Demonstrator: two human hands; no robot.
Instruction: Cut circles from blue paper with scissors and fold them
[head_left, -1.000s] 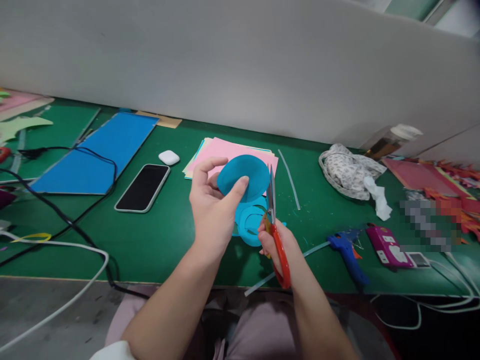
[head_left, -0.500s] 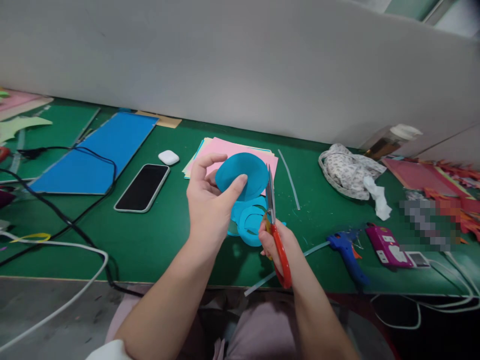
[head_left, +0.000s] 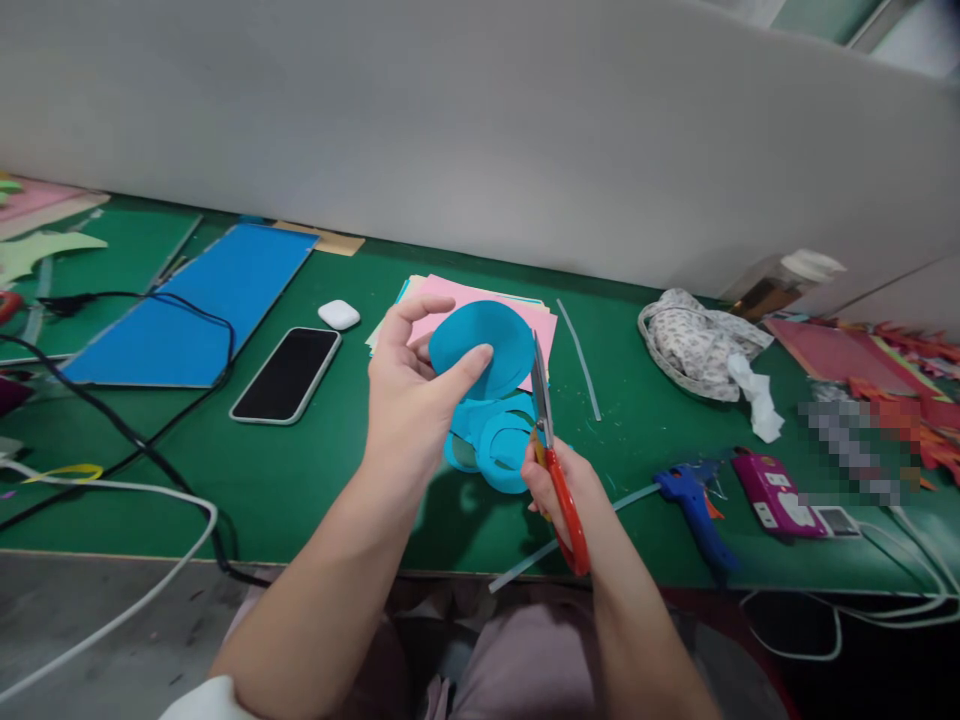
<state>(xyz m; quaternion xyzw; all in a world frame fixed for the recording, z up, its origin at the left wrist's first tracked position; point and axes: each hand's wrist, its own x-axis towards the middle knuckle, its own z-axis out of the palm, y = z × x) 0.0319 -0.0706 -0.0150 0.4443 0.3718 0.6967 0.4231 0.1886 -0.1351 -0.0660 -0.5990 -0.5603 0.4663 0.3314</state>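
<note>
Between thumb and fingers, my left hand (head_left: 412,385) pinches a round blue paper disc (head_left: 495,335), raised above the table. My right hand (head_left: 566,485) is closed around the red handles of a pair of scissors (head_left: 551,425). The blades point away from me, alongside the disc's right edge; whether they touch it I cannot tell. Curled blue paper offcuts (head_left: 502,455) lie on the table below the disc. Behind the disc rests a stack of coloured paper sheets (head_left: 465,295), pink on top, partly hidden by my left hand.
On the green table (head_left: 360,520) lie a phone (head_left: 289,375), a white case (head_left: 339,315) and a blue board (head_left: 195,310) crossed by black cables. To the right are a blue glue gun (head_left: 697,510), a purple power strip (head_left: 776,490) and a patterned cloth bundle (head_left: 694,340).
My left hand and the disc have shifted slightly, and the disc is turned a little. The scissors have moved slightly right and toward me.
</note>
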